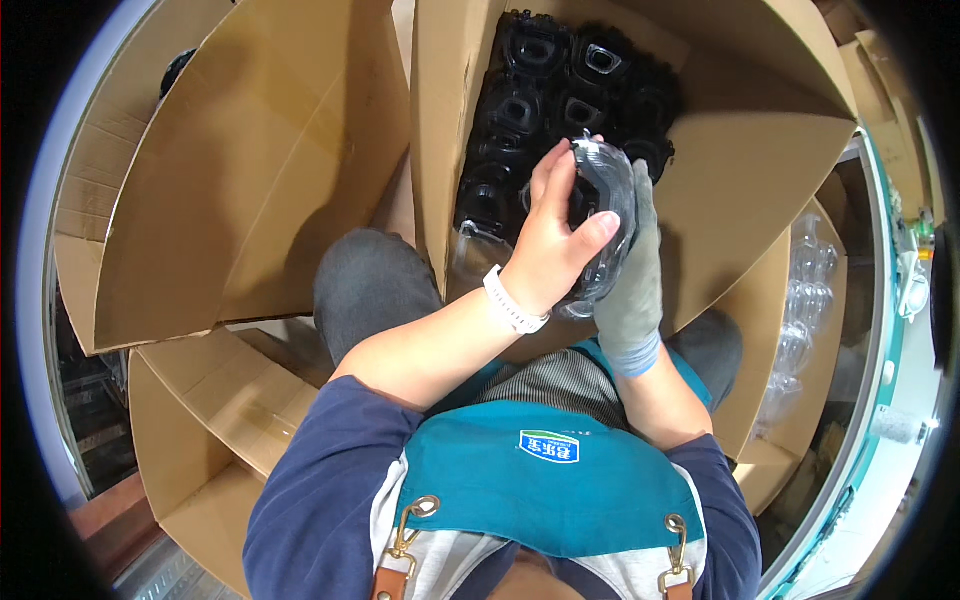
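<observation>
Between my two hands is a nested stack of thin, shiny plastic shells [612, 185], clear with dark parts showing; their exact kind I cannot make out. My bare left hand [545, 245], with a white band at its wrist, grips the stack from the left, its thumb over the near face. Pressed along the right side is my right hand [632, 295] in a grey glove, its fingers extended upward and partly hidden by the stack. Beyond and below them, an open cardboard box [755, 185] holds rows of black moulded plastic pieces [515, 112]. A clear plastic piece [480, 250] lies at their near left.
A large cardboard flap [240, 170] rises on the left, with another open carton [215, 490] below it. On the right, a carton [760, 350] contains clear plastic shells [800, 300]. My knees [375, 285] flank the middle box's near side.
</observation>
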